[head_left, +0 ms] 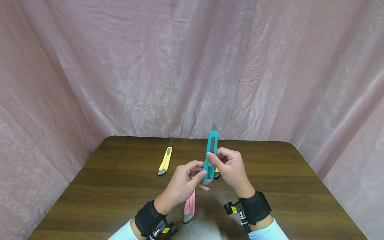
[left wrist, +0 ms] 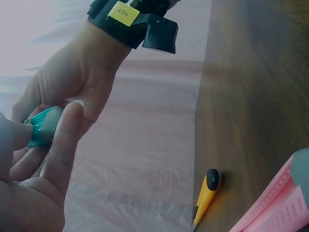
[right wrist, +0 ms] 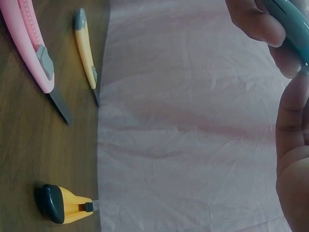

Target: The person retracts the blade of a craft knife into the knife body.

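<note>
A teal utility knife (head_left: 212, 143) is held upright above the table, its blade (head_left: 214, 127) sticking out of the top. My left hand (head_left: 183, 181) pinches its grey-tipped lower end between thumb and fingers. Higher up, my right hand (head_left: 233, 167) grips the handle from the right, its thumb lying on the front near the middle of the slot. In the left wrist view the knife's grey end (left wrist: 50, 124) shows between the fingers. Only part of the teal handle (right wrist: 292, 24) appears in the right wrist view.
On the dark wooden table (head_left: 120, 186) lie a pale yellow utility knife (head_left: 166, 160) at the back left, a pink one (head_left: 189, 208) near the front and an orange one (right wrist: 75, 205) with a black end. Their blades are out. A pink curtain (head_left: 180, 66) hangs behind.
</note>
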`<state>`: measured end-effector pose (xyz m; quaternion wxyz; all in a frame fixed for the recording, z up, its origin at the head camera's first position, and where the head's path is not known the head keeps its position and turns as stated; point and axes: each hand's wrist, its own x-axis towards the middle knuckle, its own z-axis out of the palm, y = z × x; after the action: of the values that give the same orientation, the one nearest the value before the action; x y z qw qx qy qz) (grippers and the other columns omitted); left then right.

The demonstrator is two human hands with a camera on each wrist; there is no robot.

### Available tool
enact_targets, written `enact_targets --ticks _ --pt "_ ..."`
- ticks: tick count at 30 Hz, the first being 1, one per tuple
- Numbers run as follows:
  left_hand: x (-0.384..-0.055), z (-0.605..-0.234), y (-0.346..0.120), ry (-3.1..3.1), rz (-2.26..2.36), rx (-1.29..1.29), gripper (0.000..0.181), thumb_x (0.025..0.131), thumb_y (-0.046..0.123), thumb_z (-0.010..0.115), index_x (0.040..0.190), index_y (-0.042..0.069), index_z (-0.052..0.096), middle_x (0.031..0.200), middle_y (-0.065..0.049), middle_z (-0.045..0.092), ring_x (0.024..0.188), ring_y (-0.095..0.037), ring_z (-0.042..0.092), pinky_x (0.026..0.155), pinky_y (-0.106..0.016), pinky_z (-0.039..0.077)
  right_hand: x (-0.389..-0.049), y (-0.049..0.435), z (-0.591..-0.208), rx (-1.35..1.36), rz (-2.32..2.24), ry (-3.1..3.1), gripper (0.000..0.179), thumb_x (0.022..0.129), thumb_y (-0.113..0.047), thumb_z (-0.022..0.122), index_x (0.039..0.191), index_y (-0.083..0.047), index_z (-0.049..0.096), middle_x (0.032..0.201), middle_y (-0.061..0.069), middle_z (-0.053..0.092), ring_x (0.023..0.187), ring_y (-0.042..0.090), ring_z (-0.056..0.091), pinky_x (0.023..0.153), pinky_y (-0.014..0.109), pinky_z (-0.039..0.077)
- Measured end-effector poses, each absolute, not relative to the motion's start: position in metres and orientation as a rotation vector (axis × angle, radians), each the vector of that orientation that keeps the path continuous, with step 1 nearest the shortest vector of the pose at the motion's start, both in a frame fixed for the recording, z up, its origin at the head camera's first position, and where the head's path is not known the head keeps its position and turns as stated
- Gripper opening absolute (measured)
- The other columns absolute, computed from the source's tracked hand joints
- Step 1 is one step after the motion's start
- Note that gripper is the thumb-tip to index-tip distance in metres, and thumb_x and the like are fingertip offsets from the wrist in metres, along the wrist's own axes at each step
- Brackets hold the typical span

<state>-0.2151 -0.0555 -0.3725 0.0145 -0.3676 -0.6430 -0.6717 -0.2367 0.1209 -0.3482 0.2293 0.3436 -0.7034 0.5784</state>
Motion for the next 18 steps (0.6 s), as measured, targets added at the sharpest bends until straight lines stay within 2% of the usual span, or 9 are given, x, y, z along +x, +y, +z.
enact_targets --ticks 9,18 --pt "-0.2156 -0.3717 -0.0551 -2.032 -2.151 -1.122 0.018 0.094 -0.009 0.051 0.112 -0.009 0.052 0.096 -0.024 0.062 0.074 -0.029 0.065 0.058 -0.047 0.057 -0.2346 0.1213 -0.3449 0.862 1.598 -2.023 0.020 0.088 0.003 0.063 0.070 -0.005 0.064 0.054 0.010 0.050 0.048 0.014 0.040 0.037 0.022 0.033" --pt "-0.2182 -0.3737 -0.0545 -2.024 -2.152 -1.114 0.015 0.094 -0.009 0.051 0.109 -0.008 0.052 0.094 -0.023 0.063 0.071 -0.030 0.065 0.057 -0.044 0.058 -0.2361 0.1215 -0.3447 0.919 1.603 -2.022 0.016 0.086 0.006 0.065 0.073 -0.004 0.064 0.057 0.008 0.054 0.048 0.015 0.043 0.036 0.022 0.035"
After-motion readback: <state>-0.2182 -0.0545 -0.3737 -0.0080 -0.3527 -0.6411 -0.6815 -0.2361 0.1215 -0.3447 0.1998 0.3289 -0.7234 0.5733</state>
